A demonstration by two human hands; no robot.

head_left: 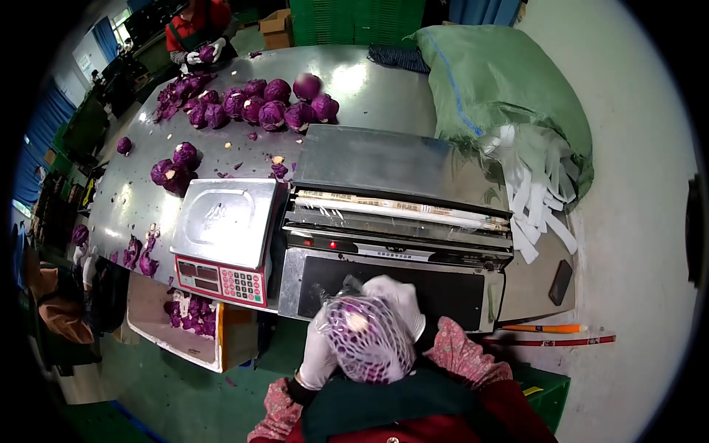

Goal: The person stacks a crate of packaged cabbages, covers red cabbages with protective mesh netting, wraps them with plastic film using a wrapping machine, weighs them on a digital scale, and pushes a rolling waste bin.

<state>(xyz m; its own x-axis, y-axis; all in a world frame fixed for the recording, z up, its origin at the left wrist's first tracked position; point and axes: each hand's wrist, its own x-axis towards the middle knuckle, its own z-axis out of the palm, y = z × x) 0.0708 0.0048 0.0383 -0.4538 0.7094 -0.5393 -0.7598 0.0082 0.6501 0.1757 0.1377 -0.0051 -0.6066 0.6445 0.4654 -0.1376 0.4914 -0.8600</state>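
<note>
A red cabbage [369, 343] in a white foam net is held close to my body, its pale cut stem facing up. Clear plastic film shows at its far left edge. My left hand [319, 356], in a white glove, grips the cabbage's left side. On the far right side, my gloved right hand [396, 297] curls against it; some of its fingers are hidden. Just beyond both hands lies the black plate [443, 289] of a film-wrapping machine [399, 251], with a red light lit on its front.
Left of the machine stands a weighing scale [225, 221]. Several bare red cabbages [272, 115] lie farther back on the metal table [362, 96]. A green sack [509, 81] spills white foam nets [528, 184]. A bin [159, 325] holds leaves. Two co-workers handle cabbages at the left and far edges.
</note>
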